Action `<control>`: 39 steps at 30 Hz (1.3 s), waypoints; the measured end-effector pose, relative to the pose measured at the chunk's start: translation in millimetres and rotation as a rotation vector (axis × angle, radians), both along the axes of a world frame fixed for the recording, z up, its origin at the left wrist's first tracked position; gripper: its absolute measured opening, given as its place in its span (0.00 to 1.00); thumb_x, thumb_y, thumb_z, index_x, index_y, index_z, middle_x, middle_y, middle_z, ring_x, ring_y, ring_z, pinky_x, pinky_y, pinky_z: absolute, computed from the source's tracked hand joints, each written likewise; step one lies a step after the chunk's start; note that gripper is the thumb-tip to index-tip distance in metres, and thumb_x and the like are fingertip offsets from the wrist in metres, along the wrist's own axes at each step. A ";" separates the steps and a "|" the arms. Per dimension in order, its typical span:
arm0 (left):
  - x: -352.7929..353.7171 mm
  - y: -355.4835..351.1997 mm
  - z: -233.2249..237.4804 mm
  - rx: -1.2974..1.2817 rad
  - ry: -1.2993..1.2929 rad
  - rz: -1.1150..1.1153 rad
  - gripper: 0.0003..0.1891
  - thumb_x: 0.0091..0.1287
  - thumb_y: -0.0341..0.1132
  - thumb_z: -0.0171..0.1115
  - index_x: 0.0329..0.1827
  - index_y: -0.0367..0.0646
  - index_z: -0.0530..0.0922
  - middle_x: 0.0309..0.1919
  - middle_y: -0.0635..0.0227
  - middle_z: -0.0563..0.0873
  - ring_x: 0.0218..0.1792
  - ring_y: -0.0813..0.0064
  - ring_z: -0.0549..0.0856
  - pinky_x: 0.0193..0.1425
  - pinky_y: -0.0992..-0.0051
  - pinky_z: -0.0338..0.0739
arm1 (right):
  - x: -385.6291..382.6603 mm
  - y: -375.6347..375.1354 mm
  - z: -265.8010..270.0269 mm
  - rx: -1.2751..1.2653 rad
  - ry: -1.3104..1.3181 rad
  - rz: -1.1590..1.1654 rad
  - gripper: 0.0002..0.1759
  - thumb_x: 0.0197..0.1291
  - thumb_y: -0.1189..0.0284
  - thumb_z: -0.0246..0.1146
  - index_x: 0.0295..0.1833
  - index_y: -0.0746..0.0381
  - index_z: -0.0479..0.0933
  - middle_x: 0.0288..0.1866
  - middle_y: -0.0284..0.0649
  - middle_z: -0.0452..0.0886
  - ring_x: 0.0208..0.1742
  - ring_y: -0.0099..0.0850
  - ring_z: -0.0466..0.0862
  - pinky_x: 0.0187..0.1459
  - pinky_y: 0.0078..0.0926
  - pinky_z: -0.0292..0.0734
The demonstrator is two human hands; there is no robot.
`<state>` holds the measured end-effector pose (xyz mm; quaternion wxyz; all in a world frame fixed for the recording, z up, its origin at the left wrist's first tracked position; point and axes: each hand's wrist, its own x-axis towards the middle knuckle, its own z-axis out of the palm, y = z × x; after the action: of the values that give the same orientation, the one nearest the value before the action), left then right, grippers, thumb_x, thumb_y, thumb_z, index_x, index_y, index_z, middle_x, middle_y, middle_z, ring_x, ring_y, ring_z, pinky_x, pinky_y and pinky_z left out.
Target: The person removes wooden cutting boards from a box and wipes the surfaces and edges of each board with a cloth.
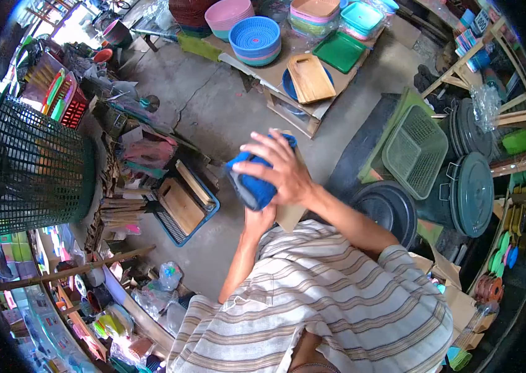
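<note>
In the head view, the blue cloth (262,177) is at the centre, in front of the striped shirt (313,280). The right hand (280,174) lies over it, its grip partly closed, the fingers slightly spread and bent across the soft, bunched fabric. The left hand (262,217) is just below, largely hidden behind the cloth and the right hand, so how far its grip is closed cannot be told. A flat tan piece (290,216) shows beside the hands, mostly covered.

Beyond them, the tabletop (269,71) bears round perforated plastic baskets (255,40) in blue and pink, a glossy green tray (339,51), and smooth wooden boards (311,78) with a handle slot, resting on a round blue basin (288,84). Left of the hands, a blue mesh-bottomed crate (178,238) on the concrete floor (213,118) holds more pale boards (181,205). A tall dark-green lattice basket (36,168) stands farther left.

On the right are a grey-green divided rack (416,151), a round dark basin (386,211) and a lidded bin (475,193) with metal handles. Printing on a package (480,23) at upper right is too small to read.
</note>
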<state>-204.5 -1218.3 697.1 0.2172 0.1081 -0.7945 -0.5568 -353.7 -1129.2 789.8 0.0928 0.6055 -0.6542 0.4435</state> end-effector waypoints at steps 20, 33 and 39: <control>-33.4 11.0 21.1 0.065 0.112 0.305 0.37 0.84 0.66 0.44 0.62 0.34 0.80 0.47 0.65 0.87 0.47 0.72 0.83 0.51 0.64 0.79 | -43.6 -1.3 9.6 0.036 -0.039 -0.059 0.50 0.50 0.62 0.79 0.82 0.41 0.71 0.88 0.37 0.65 0.87 0.53 0.62 0.84 0.64 0.53; -4.8 -21.5 -4.4 0.537 0.105 0.590 0.44 0.85 0.67 0.38 0.86 0.35 0.58 0.83 0.60 0.67 0.80 0.64 0.69 0.84 0.61 0.64 | -51.7 73.4 -49.7 0.227 -0.243 0.048 0.47 0.51 0.76 0.74 0.81 0.48 0.74 0.83 0.47 0.70 0.81 0.53 0.72 0.78 0.49 0.71; -4.7 -20.7 9.3 0.561 0.167 0.472 0.44 0.84 0.69 0.36 0.88 0.40 0.55 0.85 0.61 0.63 0.82 0.64 0.66 0.86 0.60 0.60 | -68.9 40.2 -14.8 -0.032 -0.699 0.138 0.39 0.55 0.88 0.62 0.76 0.62 0.74 0.72 0.48 0.82 0.76 0.48 0.80 0.77 0.41 0.72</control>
<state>-209.2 -1239.0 706.5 0.3655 0.2978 -0.5438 -0.6942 -422.6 -1088.9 775.0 -0.1570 0.4584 -0.5970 0.6394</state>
